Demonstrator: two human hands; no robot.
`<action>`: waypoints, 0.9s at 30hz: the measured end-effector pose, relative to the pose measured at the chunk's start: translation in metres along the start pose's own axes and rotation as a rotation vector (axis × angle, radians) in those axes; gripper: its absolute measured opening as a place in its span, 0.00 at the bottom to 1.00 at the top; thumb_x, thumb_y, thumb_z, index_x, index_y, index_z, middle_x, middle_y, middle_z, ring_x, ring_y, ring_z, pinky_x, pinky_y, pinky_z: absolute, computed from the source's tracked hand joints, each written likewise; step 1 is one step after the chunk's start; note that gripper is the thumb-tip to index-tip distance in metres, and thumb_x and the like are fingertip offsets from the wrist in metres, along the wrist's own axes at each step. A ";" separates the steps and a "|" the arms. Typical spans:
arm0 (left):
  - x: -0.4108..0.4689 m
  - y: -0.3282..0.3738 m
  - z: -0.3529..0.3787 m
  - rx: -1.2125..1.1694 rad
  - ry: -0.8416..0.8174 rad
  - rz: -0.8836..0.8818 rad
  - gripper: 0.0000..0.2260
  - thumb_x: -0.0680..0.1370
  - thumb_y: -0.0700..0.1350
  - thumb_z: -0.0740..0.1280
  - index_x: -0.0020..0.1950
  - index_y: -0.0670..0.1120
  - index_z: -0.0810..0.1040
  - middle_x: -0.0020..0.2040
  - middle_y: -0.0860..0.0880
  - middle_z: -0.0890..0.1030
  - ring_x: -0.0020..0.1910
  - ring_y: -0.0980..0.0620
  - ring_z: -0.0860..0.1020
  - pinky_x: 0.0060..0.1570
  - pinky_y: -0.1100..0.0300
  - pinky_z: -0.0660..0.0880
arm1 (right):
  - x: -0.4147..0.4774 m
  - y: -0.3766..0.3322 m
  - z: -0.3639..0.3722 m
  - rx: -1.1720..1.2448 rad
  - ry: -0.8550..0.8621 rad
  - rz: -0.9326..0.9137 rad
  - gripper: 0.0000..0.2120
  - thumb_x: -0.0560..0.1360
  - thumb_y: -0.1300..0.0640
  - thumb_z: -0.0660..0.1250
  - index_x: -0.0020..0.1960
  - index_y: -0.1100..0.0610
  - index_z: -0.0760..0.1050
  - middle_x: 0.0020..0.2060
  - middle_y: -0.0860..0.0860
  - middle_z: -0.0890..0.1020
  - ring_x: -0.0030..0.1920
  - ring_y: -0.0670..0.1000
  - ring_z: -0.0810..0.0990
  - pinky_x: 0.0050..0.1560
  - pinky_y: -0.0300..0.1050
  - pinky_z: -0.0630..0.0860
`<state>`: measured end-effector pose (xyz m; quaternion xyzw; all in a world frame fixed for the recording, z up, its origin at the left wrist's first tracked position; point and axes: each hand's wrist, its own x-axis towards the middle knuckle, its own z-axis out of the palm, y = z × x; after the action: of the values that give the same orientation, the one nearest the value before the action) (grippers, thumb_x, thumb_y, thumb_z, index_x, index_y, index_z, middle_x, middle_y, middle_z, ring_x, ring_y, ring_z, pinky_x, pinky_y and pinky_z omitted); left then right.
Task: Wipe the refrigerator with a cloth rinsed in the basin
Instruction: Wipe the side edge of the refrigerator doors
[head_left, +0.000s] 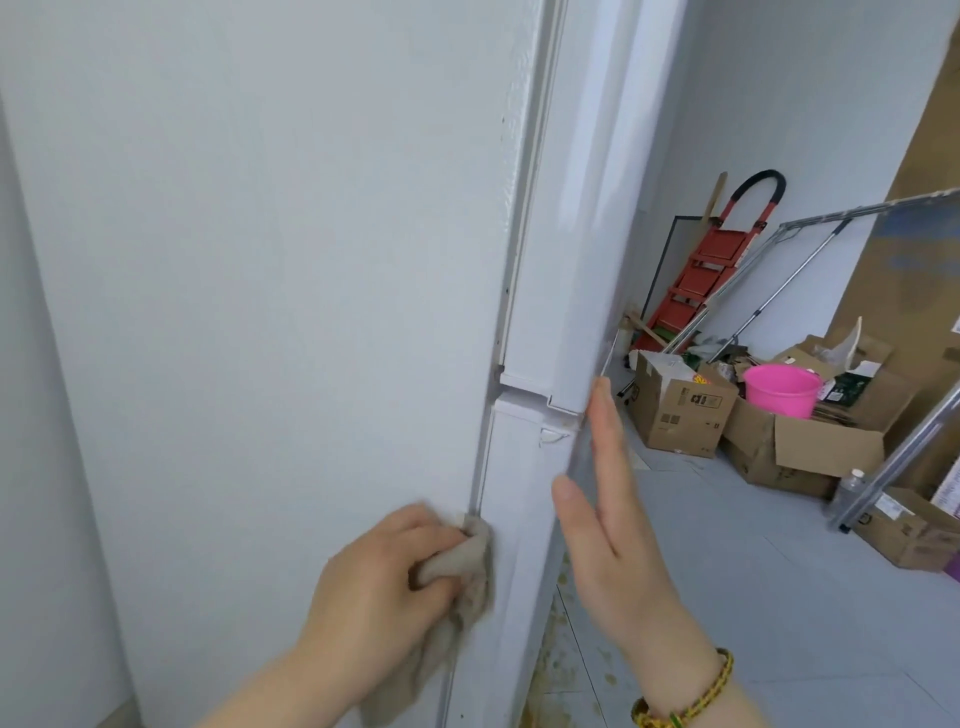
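while cloth (467, 608) in left hand (382, 577), right hand (608, 519) flat

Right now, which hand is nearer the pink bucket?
Right. The right hand is held flat by the fridge door edge, with the bucket off to its right among boxes. The left hand grips the cloth on the fridge, farther left.

Behind the right hand (608, 530), the wrist wears a braided yellow, green and dark-red cord bracelet (693, 697).
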<state>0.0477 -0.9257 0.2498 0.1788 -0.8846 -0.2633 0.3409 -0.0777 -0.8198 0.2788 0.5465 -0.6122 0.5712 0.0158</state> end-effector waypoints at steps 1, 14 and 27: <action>-0.003 0.000 0.006 -0.113 0.099 -0.036 0.14 0.61 0.61 0.57 0.43 0.75 0.71 0.52 0.69 0.71 0.47 0.69 0.73 0.41 0.76 0.66 | -0.003 0.004 0.007 -0.042 0.026 0.001 0.26 0.71 0.41 0.51 0.66 0.35 0.43 0.64 0.18 0.44 0.70 0.28 0.45 0.68 0.23 0.44; 0.009 0.006 0.032 -0.137 0.287 0.107 0.17 0.67 0.52 0.58 0.55 0.65 0.69 0.50 0.68 0.70 0.45 0.67 0.72 0.45 0.78 0.67 | -0.017 0.027 0.029 0.154 0.098 0.084 0.34 0.71 0.34 0.57 0.71 0.42 0.45 0.75 0.42 0.50 0.74 0.39 0.51 0.73 0.40 0.51; 0.039 0.028 0.017 -0.229 0.599 0.265 0.14 0.70 0.46 0.62 0.53 0.52 0.78 0.47 0.55 0.71 0.45 0.59 0.72 0.41 0.68 0.71 | -0.019 0.017 0.023 0.140 0.058 0.139 0.33 0.76 0.50 0.54 0.75 0.58 0.43 0.75 0.48 0.51 0.73 0.38 0.52 0.70 0.29 0.54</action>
<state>0.0043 -0.9170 0.2756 0.0923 -0.7255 -0.2500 0.6345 -0.0678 -0.8282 0.2467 0.4858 -0.6065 0.6278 -0.0444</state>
